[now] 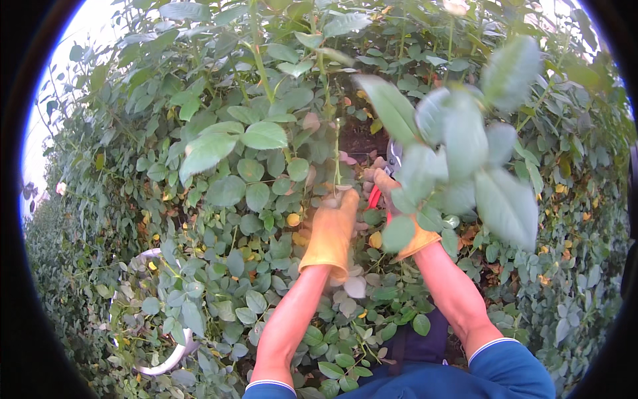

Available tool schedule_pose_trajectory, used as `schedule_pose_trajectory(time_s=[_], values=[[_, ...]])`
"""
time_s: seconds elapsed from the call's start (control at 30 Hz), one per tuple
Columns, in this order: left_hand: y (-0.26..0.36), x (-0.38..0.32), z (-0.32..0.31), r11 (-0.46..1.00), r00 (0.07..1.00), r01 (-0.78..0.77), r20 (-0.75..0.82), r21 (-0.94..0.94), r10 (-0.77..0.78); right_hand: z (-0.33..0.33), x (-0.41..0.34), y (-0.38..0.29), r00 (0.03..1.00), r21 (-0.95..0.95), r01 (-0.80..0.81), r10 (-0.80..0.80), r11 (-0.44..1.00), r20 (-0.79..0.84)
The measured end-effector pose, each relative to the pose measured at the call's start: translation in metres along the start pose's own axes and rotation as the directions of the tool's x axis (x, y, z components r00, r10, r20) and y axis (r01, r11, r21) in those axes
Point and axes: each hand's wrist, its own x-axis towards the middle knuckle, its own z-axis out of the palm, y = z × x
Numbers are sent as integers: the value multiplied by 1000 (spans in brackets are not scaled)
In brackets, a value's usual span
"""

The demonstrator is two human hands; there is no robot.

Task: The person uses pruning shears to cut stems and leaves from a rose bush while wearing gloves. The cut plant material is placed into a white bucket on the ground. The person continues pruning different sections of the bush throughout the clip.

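My left hand (pixel 331 227) wears a yellow-orange work glove and is closed around the lower part of a thin green rose stem (pixel 337 149), which rises upright above the thumb. Just to the right, my gloved right hand (pixel 386 187) grips pruning shears with red handles (pixel 374 197). Their metal head (pixel 394 155) points up and away from me, partly behind leaves. A blurred leafy rose shoot (pixel 463 134) hangs close to the camera and covers part of the right glove. Foliage hides some of my fingers.
Dense rose bushes (pixel 209 194) surround both hands, with thorny upright stems (pixel 261 70) in front. At the lower left, a white curved rim (pixel 172 361) shows among leaves. Dark ground (pixel 361 137) appears behind the hands. A pale rose bloom (pixel 456 7) stands at the top.
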Motion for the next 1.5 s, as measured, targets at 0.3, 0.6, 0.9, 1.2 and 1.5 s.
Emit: schedule_pose_trajectory(time_s=[0.3,0.6,0.9,1.2,1.5], values=[[-26,0,-16,999,989,14,145,-29,-10,15,8,15,1000,34,-13,13,999,19],[-54,14,-21,991,981,-49,194,127,23,37,-25,26,988,-33,-42,36,999,-152],[66,96,-1,498,639,-700,137,511,757,20,36,41,959,-391,-60,-56,918,-279],[77,136,-73,640,670,-581,-151,502,727,66,154,32,961,-327,-61,-34,943,-275],[70,137,-69,796,763,-528,-247,295,598,53,250,53,969,-128,-203,180,971,-168]])
